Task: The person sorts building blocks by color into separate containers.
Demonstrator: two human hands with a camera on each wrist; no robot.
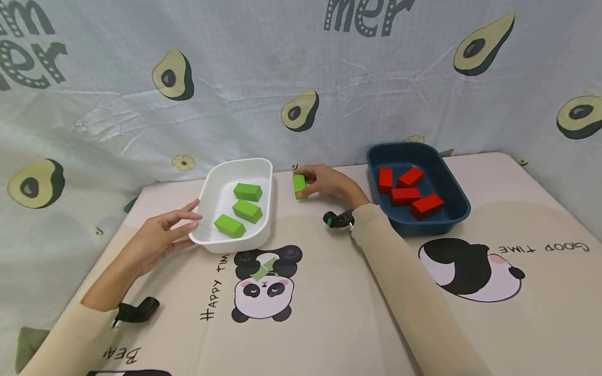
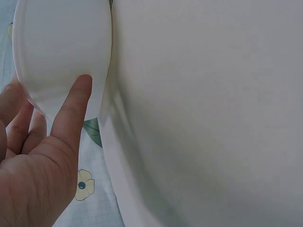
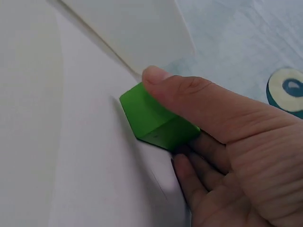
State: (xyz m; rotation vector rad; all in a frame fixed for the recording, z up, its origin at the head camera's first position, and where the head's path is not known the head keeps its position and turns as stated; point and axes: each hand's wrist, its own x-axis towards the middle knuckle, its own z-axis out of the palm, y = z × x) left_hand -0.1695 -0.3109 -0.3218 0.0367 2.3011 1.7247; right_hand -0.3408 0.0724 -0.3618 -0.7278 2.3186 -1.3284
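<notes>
In the head view my right hand (image 1: pixel 331 183) pinches a green block (image 1: pixel 299 186) between thumb and fingers, just right of the white container. The right wrist view shows the thumb across the top of that green block (image 3: pixel 156 118), with fingers beneath its far side. At the left, my left hand (image 1: pixel 160 235) touches the rim of the white container (image 1: pixel 203 206), its fingers fairly straight. A fingertip lies against the container's outer wall (image 2: pixel 57 52) in the left wrist view. Three green blocks (image 1: pixel 230 226) lie inside the white container.
A dark blue container (image 1: pixel 451 183) with several red blocks (image 1: pixel 405 197) stands to the right, close to my right forearm. Behind both containers hangs an avocado-patterned cloth (image 1: pixel 235 104). The table is covered by a pale cloth with panda prints (image 1: pixel 264 297).
</notes>
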